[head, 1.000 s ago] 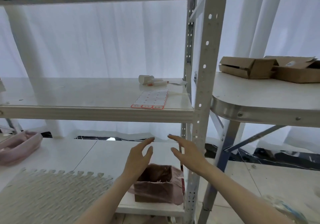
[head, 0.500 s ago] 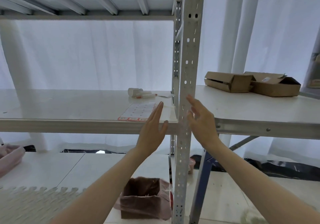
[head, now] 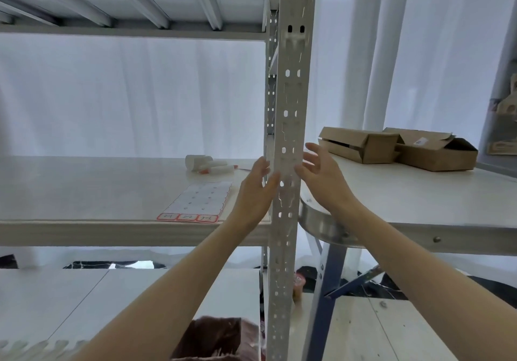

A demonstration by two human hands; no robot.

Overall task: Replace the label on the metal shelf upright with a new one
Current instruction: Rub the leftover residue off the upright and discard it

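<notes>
Metal upright (head: 288, 125) stands between the left hand (head: 253, 195) and right hand (head: 321, 179), fingers spread, at its edges.

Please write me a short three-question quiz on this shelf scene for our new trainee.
1. True or false: the left hand and right hand flank the perforated metal upright.
2. Where does the label sheet lie? A) on the round table B) on the shelf board, near its front edge C) on the floor
3. How many cardboard boxes stand on the round table?

Key: 1 true; 2 B; 3 two. Neither hand holds anything.
</notes>
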